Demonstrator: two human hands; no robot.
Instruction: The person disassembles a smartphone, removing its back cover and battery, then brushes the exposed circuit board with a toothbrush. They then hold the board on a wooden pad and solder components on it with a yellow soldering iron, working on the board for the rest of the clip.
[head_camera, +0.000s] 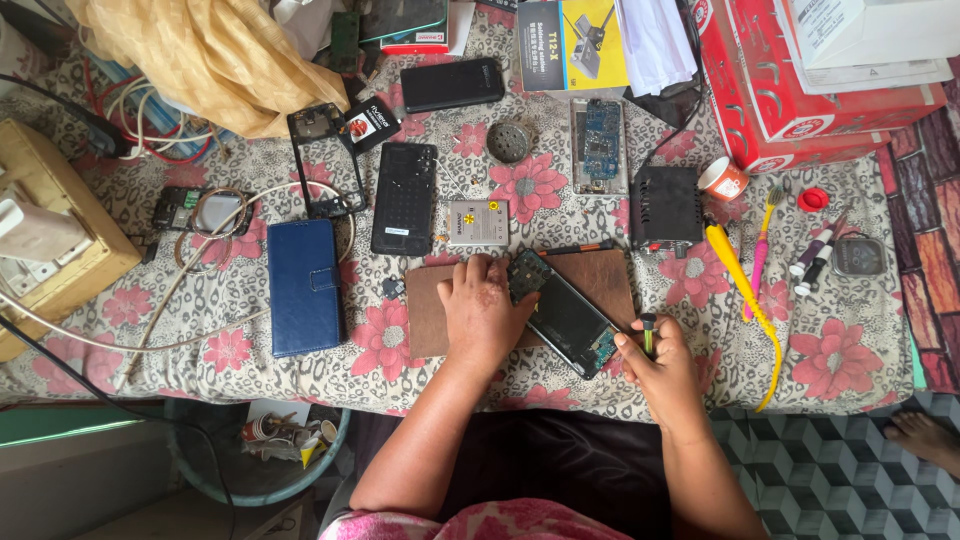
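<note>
An opened black phone lies slanted on a brown mat at the table's near edge. My left hand rests flat on the mat, its fingers pressing the phone's upper end. My right hand is at the phone's lower right corner, gripping a small green-and-black screwdriver upright, its tip at the corner. A silver battery sits just beyond the mat.
On the flowered cloth lie a blue wallet case, a black back cover, a circuit board, a black box, a yellow tool and pens. Red cartons stand far right, a wooden box left.
</note>
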